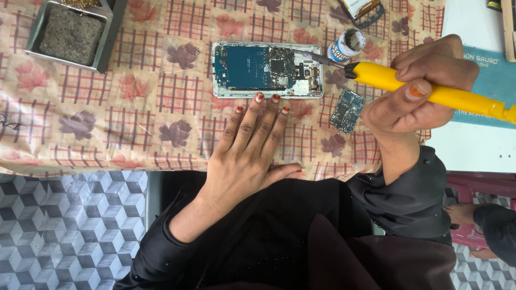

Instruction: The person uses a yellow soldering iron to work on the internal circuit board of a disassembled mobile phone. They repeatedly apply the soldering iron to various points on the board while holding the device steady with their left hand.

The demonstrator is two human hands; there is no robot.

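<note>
An opened phone (267,70) lies on the patterned tablecloth (134,107), its blue board and chips exposed. My left hand (250,147) rests flat on the cloth, fingertips touching the phone's near edge. My right hand (414,88) grips a yellow-handled soldering iron (430,88); its dark tip (317,56) reaches over the phone's right end. A small loose circuit board (346,110) lies just left of my right hand.
A small round open pot (346,44) stands behind the iron's tip. A metal tray with a grey sponge (70,33) sits at the far left. A teal mat (484,80) lies at the right. Another person's foot (467,212) shows at the lower right.
</note>
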